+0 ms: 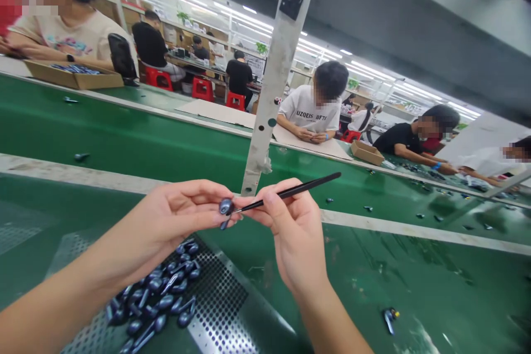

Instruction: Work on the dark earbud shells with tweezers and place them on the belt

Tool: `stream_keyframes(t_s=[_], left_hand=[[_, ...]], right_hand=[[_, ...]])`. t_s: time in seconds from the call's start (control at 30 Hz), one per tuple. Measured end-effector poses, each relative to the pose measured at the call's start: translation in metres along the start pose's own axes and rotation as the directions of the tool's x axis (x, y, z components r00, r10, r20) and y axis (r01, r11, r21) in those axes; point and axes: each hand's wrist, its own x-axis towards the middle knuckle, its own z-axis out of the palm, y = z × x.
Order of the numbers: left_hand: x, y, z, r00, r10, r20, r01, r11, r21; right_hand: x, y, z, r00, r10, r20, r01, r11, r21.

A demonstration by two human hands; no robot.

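Above a green surface (357, 282), near the foot of a pale upright post (269, 72), the person's two hands meet over a small job. The left hand (161, 221) grasps a dark blue earbud (226, 206) between thumb and fingertips, with the round end up and the thin stem pointing down. The right hand (296, 232) grips a slim black tool (307, 186) much like a pen, its back end slanting up to the right and its thin tip at the earbud; whether the tip touches it I cannot tell. Below the left hand and forearm, a pile of similar earbuds (160, 301) lies on a metal tray (224, 282) full of small round holes. To the right, well apart from the pile, a single stray piece (389, 321) with a yellow spot lies on the surface. Beyond the hands runs a green belt (174, 146) with a few small dark parts scattered along it. Across the belt, a co-worker in a white printed shirt (317, 108) sits with both hands together. At the far left, a cardboard box (99, 82) holding dark blue pieces stands in front of another person (95, 33) in a cream shirt.
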Motion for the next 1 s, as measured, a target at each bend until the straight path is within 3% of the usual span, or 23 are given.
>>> stream_keyframes(t_s=[0.27,1.0], left_hand=[[-0.011,0.002,0.013,0.992,0.103,-0.069,-0.102,0.994,0.028],[-0.015,0.004,0.016,0.986,0.133,-0.098,-0.123,0.987,0.106]], right_hand=[[-0.014,-0.005,0.010,0.995,-0.077,-0.060,0.078,0.997,0.012],[-0.018,-0.006,0.010,0.994,-0.056,-0.090,0.052,0.997,-0.056]])
